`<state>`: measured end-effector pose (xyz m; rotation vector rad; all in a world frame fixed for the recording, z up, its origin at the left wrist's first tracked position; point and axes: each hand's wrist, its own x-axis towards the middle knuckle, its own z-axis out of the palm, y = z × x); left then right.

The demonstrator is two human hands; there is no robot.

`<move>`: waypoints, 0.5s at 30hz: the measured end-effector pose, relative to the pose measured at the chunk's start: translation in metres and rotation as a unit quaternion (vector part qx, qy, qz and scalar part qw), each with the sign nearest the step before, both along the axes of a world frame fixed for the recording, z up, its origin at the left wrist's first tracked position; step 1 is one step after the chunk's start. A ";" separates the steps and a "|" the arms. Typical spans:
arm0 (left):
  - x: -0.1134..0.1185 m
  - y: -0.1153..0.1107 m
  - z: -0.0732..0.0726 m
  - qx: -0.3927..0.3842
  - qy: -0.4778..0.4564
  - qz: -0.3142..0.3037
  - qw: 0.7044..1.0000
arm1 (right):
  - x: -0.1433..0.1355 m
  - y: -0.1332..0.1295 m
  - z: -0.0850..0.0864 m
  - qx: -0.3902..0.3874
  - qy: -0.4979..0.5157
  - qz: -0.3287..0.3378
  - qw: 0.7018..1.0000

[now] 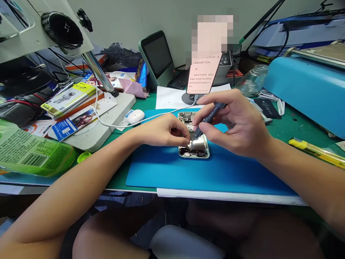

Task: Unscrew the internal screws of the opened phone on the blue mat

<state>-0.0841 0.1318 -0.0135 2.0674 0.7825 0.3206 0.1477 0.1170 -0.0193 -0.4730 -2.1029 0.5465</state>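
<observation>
An opened phone (198,145) lies on the blue work mat (161,169), its inner parts and a shiny silver piece showing. My right hand (237,126) grips a dark, slim screwdriver (208,118), slanting down so that its lower end is over the phone's middle. At the phone's left side is my left hand (167,131), its thumb and fingers pinched together by the silver piece. Whatever lies between those fingertips is too small or hidden to make out. Both hands cover parts of the phone.
Behind the mat, a lit phone (203,75) stands on a round stand with a white cable (159,114) running left. A microscope base (118,115) is at left, near a green packet (35,147). To the right are a glass jar (253,81) and a yellow cutter (315,151).
</observation>
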 end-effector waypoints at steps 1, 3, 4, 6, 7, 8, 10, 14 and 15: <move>0.000 0.001 0.000 0.007 -0.008 0.012 1.000 | 0.000 0.000 0.000 -0.012 -0.001 0.006 1.000; 0.000 0.002 -0.001 0.023 -0.024 0.030 0.999 | -0.001 -0.001 0.000 -0.031 -0.009 0.019 0.999; 0.000 0.003 -0.002 0.032 -0.030 0.037 0.998 | -0.001 -0.002 0.000 -0.032 -0.016 0.022 0.999; 0.000 0.005 -0.004 0.049 -0.039 0.048 0.997 | -0.003 -0.003 -0.001 -0.025 -0.030 0.022 0.999; 0.000 0.005 -0.004 0.059 -0.041 0.051 0.996 | -0.003 -0.003 -0.002 -0.022 -0.034 0.022 0.999; 0.000 0.005 -0.005 0.069 -0.042 0.053 0.995 | -0.004 -0.004 -0.004 -0.021 -0.035 0.023 0.999; 0.000 0.006 -0.006 0.091 -0.041 0.048 0.994 | -0.006 -0.004 -0.006 -0.018 -0.032 0.028 0.999; -0.001 0.005 -0.004 0.141 -0.034 0.022 0.989 | -0.010 -0.003 -0.008 0.002 -0.030 0.037 0.999; -0.002 0.006 -0.004 0.154 -0.031 0.018 0.987 | -0.010 -0.003 -0.008 0.006 -0.030 0.041 0.999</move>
